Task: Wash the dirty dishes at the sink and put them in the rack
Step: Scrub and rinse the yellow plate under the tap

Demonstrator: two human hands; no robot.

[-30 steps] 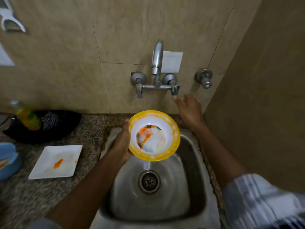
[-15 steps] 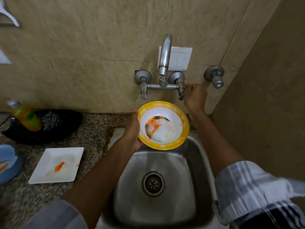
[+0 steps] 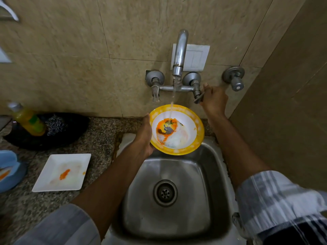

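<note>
My left hand (image 3: pixel 144 134) grips the left rim of a yellow-rimmed white bowl (image 3: pixel 184 138) smeared with orange sauce, holding it over the back of the steel sink (image 3: pixel 215 174). A thin stream of water (image 3: pixel 172 103) falls from the tap spout (image 3: pixel 179 53) into the bowl. My right hand (image 3: pixel 214 99) is closed on the right tap handle (image 3: pixel 198 98). A dirty white square plate (image 3: pixel 62 172) lies on the granite counter to the left.
A yellow soap bottle (image 3: pixel 28 121) and a steel scrubber (image 3: pixel 56 123) sit in a black dish (image 3: pixel 74 133) at the back left. A blue dish (image 3: pixel 8 170) shows at the left edge. A separate wall valve (image 3: pixel 234 78) sticks out to the right. A wall closes the right side.
My right hand reached up and took the right tap handle; water now runs into the bowl. The bowl stayed under the spout in my left hand.
</note>
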